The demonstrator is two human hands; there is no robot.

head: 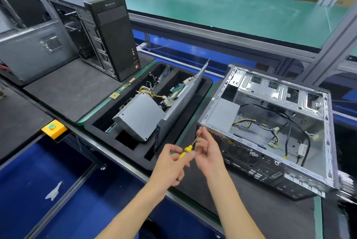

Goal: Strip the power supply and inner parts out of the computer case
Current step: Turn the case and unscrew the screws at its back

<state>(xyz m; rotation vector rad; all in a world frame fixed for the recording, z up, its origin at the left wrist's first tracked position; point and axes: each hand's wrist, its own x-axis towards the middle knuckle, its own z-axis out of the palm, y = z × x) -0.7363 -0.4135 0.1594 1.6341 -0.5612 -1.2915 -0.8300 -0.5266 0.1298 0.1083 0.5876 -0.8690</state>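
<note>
One power supply (140,116) lies in the black tray (100,123); another sits inside the open case (270,163).

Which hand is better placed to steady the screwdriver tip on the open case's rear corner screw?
Right. The right hand already pinches the screwdriver shaft near the open case corner, while the left hand holds the yellow handle farther back, suited to turning.
</note>
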